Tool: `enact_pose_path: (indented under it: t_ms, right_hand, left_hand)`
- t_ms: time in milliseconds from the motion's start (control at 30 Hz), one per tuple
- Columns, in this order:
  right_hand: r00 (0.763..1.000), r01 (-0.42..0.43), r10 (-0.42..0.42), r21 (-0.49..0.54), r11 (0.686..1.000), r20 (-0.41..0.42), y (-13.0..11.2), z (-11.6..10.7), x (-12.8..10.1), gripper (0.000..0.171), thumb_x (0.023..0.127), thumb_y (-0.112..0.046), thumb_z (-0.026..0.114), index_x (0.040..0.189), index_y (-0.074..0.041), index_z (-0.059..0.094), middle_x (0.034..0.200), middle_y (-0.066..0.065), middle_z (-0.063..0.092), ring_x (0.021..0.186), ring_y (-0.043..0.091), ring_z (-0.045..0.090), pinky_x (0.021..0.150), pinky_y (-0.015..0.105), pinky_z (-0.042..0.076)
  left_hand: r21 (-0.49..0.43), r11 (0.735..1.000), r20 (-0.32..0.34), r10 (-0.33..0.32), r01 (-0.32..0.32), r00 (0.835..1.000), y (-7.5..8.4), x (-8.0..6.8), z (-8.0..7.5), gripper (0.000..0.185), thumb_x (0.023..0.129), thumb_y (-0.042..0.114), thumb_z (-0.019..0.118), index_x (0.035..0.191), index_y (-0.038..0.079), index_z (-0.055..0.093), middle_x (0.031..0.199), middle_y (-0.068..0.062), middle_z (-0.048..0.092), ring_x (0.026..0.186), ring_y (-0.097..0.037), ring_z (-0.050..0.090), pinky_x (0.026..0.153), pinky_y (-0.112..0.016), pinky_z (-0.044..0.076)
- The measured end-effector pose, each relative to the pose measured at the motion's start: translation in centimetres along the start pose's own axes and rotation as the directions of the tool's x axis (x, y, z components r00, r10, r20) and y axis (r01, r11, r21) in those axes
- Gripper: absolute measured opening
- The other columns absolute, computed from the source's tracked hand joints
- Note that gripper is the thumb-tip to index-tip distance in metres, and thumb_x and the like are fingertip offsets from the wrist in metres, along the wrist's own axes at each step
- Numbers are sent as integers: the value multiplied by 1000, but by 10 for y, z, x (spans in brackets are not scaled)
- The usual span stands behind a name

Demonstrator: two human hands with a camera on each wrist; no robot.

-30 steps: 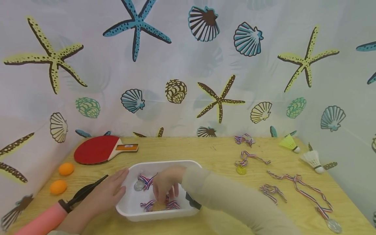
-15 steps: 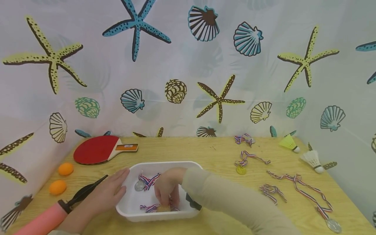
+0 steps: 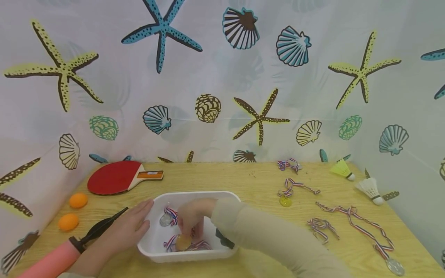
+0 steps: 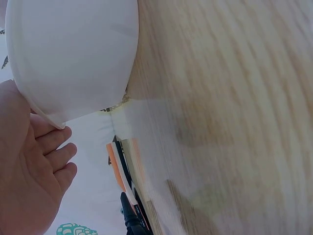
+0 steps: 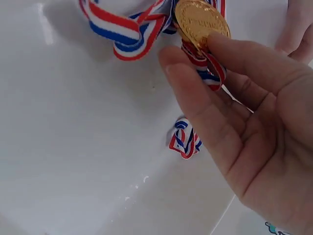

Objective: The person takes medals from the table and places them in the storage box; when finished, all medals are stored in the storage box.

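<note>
My right hand (image 3: 191, 218) reaches into a white plastic tub (image 3: 231, 200) and holds a gold medal (image 3: 183, 242) at its edge, near the ribbon. In the right wrist view, the index fingertip touches the gold medal (image 5: 201, 20), and its red, white and blue ribbon (image 5: 115, 27) trails across the tub floor. A silver medal (image 3: 165, 219) with a striped ribbon lies farther back inside the tub. My left hand (image 3: 126, 226) rests against the tub's left rim, fingers loosely extended. From the left wrist, its fingers (image 4: 61, 156) show just under the rim of the tub (image 4: 73, 58).
A red table tennis bat (image 3: 114, 177), two orange balls (image 3: 78, 200) and a pink and black pump-like tool (image 3: 57, 256) lie at left. Toward the right are a gold medal (image 3: 285, 200), a silver medal (image 3: 395, 266), striped ribbons (image 3: 323, 226) and two shuttlecocks (image 3: 370, 191).
My right hand has shifted slightly left inside the tub. The gold medal has moved left with it and now shows its round face more fully. My left hand stays at the rim.
</note>
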State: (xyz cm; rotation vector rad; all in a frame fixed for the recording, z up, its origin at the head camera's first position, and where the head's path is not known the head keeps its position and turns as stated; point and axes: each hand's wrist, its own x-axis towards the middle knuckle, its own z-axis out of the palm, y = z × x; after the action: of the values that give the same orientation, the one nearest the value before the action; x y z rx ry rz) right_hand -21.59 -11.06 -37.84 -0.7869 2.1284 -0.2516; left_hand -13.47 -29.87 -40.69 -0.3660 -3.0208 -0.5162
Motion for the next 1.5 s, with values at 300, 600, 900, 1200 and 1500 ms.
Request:
enact_pose_path:
  t_ms: [300, 600, 900, 1200, 1500]
  right_hand:
    - [986, -2, 7, 31, 1000, -169, -15, -8, 2, 8, 83, -7, 67, 80, -6, 59, 73, 3, 59, 59, 16, 61, 52, 24, 53]
    - [962, 75, -51, 78, 994, -267, -26, -15, 6, 8, 83, -6, 66, 77, -6, 62, 67, 3, 63, 52, 13, 60, 48, 21, 51]
    - [979, 105, -88, 79, 991, -186, -25, -3, 9, 11, 82, -4, 67, 74, -7, 60, 65, 2, 60, 52, 13, 59, 51, 22, 52]
    - [982, 72, -64, 39, 997, -175, -28, -3, 16, 6, 83, -4, 66, 77, -6, 66, 63, 2, 61, 50, 12, 57, 50, 21, 52]
    - [991, 101, -94, 68, 993, -98, -23, -5, 14, 13, 86, -1, 61, 93, -5, 70, 75, 1, 65, 61, 15, 64, 55, 22, 53]
  left_hand:
    - [-2, 999, -26, 44, -44, 999, -2, 0, 0, 56, 87, 14, 58, 136, -6, 39, 136, -26, 39, 123, -43, 36, 98, -57, 30]
    - [-11, 1000, -11, 22, -22, 1000, -1, -1, 0, 56, 88, 15, 57, 137, -5, 38, 138, -25, 38, 125, -43, 34, 98, -57, 30]
    - [-9, 999, -43, 33, -34, 999, 1, -2, -1, 55, 88, 14, 56, 136, -6, 39, 136, -27, 39, 123, -44, 37, 98, -57, 31]
    - [-9, 1000, -12, 7, -7, 1000, 1, -1, 0, 55, 89, 15, 55, 137, -5, 38, 138, -26, 37, 125, -43, 35, 98, -57, 30]
    - [-12, 1000, -2, 2, -2, 1000, 3, -1, -3, 56, 88, 16, 55, 137, -5, 37, 138, -26, 37, 124, -43, 35, 98, -57, 30]
